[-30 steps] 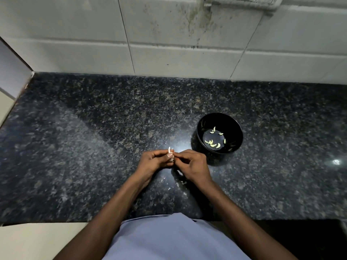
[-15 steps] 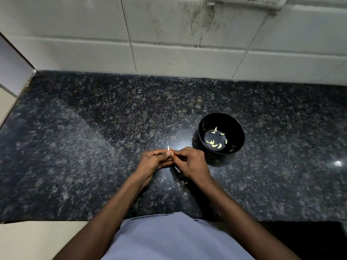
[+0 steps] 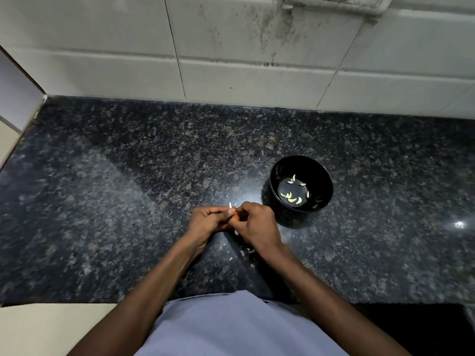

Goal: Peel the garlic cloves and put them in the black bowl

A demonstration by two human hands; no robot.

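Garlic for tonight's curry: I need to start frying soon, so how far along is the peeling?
Done: several peeled cloves lie in the black bowl. In hand: the left hand and right hand pinch one small clove between their fingertips, skin partly lifted; bits of skin lie on the counter. Left: finishing this clove and dropping it in. No unpeeled cloves show elsewhere.

my counter: dark granite, grey and brown flecks | bowl: glossy black | peeled cloves in it: pale yellow-green | wall tiles: off-white, dark grimy streaks | my shirt: greyish blue
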